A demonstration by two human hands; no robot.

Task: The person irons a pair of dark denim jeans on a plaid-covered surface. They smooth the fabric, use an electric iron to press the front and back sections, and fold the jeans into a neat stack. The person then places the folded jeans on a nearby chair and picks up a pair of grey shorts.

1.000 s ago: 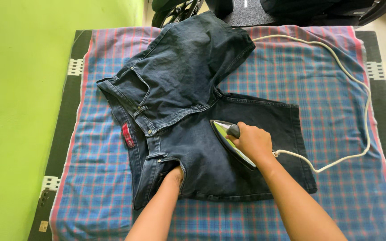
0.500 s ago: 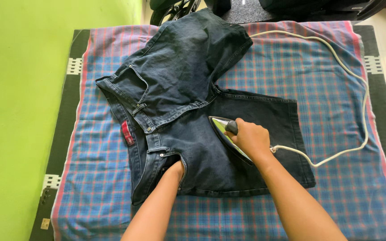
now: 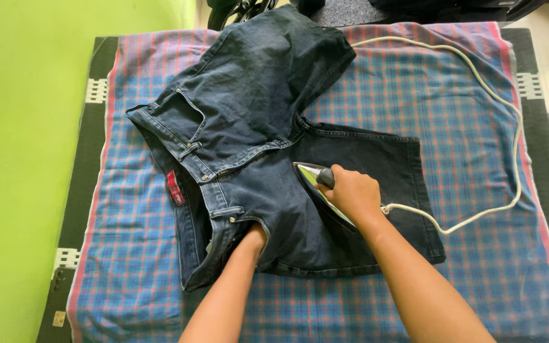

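Note:
Dark blue denim shorts (image 3: 255, 121) lie spread on a blue and red checked cloth (image 3: 452, 114). My right hand (image 3: 352, 194) grips the dark handle of a clothes iron (image 3: 316, 176) with a green body, its pointed tip aimed up-left on the near leg of the shorts. My left hand (image 3: 252, 240) is pushed into the waist opening of the shorts, its fingers hidden by the denim. A small red label (image 3: 173, 188) sits by the waistband.
A white cord (image 3: 503, 108) loops from the iron's back across the right side of the cloth to the far edge. The cloth covers a dark padded table with white patterned marks (image 3: 95, 91). A green wall lies to the left. Dark objects stand beyond the far edge.
The iron and my right hand have slid slightly toward the crotch seam of the shorts. The waistband has shifted a little to the left with my left hand inside.

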